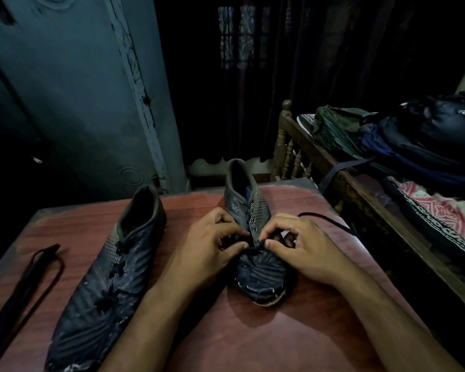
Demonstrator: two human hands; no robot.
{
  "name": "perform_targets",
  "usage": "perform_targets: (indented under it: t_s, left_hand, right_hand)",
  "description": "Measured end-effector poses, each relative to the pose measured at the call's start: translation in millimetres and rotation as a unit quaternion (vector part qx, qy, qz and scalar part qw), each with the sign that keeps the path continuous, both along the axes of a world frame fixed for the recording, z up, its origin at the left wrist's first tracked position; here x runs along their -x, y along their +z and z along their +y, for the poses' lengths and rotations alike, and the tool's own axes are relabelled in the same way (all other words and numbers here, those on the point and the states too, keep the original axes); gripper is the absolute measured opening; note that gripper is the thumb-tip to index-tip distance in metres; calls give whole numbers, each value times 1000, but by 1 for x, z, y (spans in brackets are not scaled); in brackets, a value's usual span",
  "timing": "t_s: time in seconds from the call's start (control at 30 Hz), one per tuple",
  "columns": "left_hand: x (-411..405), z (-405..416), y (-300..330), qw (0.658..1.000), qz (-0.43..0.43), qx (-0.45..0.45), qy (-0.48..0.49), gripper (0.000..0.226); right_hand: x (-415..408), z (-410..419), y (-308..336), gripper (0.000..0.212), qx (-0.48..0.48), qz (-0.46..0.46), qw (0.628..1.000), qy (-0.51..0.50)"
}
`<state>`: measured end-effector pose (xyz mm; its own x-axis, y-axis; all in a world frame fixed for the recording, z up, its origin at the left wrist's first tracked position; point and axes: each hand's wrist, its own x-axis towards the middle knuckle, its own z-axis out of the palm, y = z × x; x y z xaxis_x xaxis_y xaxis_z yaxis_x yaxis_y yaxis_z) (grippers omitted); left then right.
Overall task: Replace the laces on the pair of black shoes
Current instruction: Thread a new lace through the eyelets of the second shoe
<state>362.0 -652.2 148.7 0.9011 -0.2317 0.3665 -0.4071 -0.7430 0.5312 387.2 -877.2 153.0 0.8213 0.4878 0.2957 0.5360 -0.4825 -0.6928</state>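
Two black shoes stand on a reddish wooden table [253, 331]. The left shoe [110, 269] lies with its toe toward me and dark lacing across its top. The right shoe [255, 237] stands in the middle, toe toward me. My left hand [210, 245] and my right hand [301, 245] meet over its lowest eyelets. Each hand pinches the black lace [330, 221] there between thumb and forefinger. The lace trails off behind my right hand toward the table's right edge. The eyelets higher up the right shoe hold no lace.
A second black lace [30, 280] lies in a long loop at the table's left edge. A wooden bed frame [341, 178] with piled clothes and a dark bag [438, 130] stands close on the right. A blue-grey door [73, 103] is behind the table.
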Motion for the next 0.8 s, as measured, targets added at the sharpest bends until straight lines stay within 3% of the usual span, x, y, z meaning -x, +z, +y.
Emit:
perform_targets:
  t_s: [0.2, 0.37, 0.53, 0.8]
  left_hand:
    - [2, -9, 0, 996, -22, -88, -2, 13]
    - [4, -7, -2, 999, -8, 0, 31, 6]
    - [3, -12, -3, 978, 83, 172, 88, 9]
    - [-2, -13, -12, 994, 16, 93, 61, 24]
  right_hand:
    - [3, 3, 1, 8, -6, -14, 1000, -2]
    - [3, 4, 2, 17, -20, 4, 999, -36]
    - [4, 3, 3, 28, -20, 19, 998, -53]
    - [5, -2, 8, 10, 16, 8, 997, -73]
